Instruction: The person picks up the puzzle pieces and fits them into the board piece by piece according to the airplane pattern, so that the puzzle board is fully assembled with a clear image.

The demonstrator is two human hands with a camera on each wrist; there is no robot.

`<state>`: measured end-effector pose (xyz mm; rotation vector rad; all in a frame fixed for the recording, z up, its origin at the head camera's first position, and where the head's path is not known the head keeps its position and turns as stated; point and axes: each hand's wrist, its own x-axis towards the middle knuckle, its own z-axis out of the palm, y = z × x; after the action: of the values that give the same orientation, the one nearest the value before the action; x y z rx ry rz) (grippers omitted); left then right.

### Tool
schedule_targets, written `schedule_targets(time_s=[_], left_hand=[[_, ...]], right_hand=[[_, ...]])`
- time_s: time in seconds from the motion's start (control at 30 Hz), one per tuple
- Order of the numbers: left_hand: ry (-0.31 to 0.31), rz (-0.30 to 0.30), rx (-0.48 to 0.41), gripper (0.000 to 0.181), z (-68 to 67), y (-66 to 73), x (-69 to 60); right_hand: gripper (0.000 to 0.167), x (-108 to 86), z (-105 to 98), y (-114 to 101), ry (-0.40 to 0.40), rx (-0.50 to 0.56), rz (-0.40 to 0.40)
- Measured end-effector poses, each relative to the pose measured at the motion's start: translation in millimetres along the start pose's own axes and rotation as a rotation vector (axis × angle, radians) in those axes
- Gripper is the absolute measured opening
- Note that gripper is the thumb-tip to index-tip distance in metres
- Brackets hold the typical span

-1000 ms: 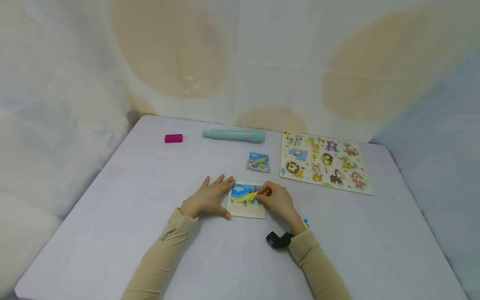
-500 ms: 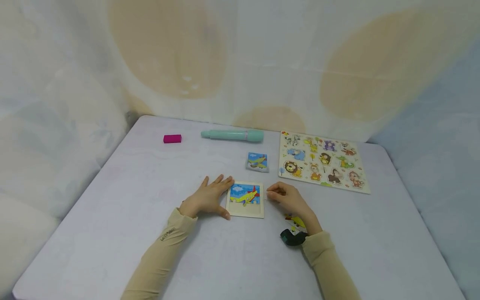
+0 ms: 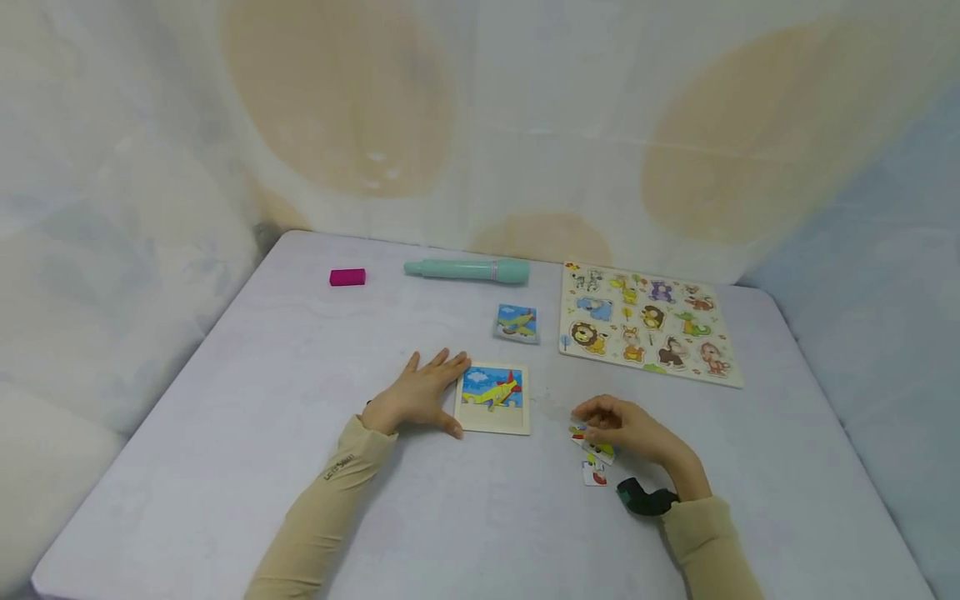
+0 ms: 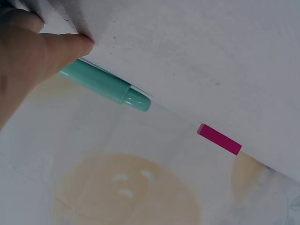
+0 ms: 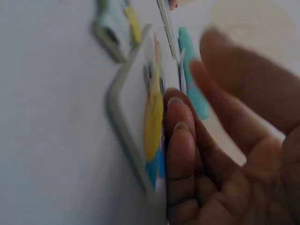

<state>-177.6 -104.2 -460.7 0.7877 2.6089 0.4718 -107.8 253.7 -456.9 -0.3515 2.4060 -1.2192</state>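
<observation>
My left hand (image 3: 415, 398) lies with fingers spread along the left side of a small wooden jigsaw tray (image 3: 492, 422). Its fingertips and thumb touch the tray's edge. Joined airplane pieces (image 3: 491, 388) fill the tray's upper part, and bare wood shows below. My right hand (image 3: 641, 432) is over several loose jigsaw pieces (image 3: 595, 477) to the right of the tray, partly covering them. In the right wrist view the thumb stands apart from the loosely bent fingers, which lie close beside a piece with yellow and blue print (image 5: 152, 126). Nothing is pinched between them.
Behind the tray lies a small airplane picture card or packet (image 3: 517, 323). A wooden animal puzzle board (image 3: 648, 323) is at the back right. A mint-green tube (image 3: 467, 270) and a magenta block (image 3: 347, 277) lie along the far edge of the table.
The right hand has left the tray's right side and moved right and nearer to the loose pieces, uncovering some of them. A red-tailed piece now shows in the tray. The left hand has stayed put.
</observation>
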Motion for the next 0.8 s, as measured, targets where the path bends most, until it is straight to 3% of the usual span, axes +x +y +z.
schedule_targets(time_s=[0.13,0.33,0.57,0.8], left_hand=[[-0.002,0.0,0.006,0.117,1.0,-0.1,0.6],[-0.001,-0.01,-0.002,0.118,0.7,0.5,-0.2],[-0.008,-0.023,-0.004,0.117,0.9,-0.5,-0.9],[-0.001,-0.007,-0.017,0.116,0.0,1.0,-1.2]], right_hand=[[0.033,-19.6,6,6,-0.038,-0.089,-0.071],[0.039,-32.0,16,9,0.008,-0.18,-0.124],[0.031,-27.6,21,1,0.077,-0.248,-0.131],[0.032,-12.5,21,-3,0.162,-0.278,-0.054]])
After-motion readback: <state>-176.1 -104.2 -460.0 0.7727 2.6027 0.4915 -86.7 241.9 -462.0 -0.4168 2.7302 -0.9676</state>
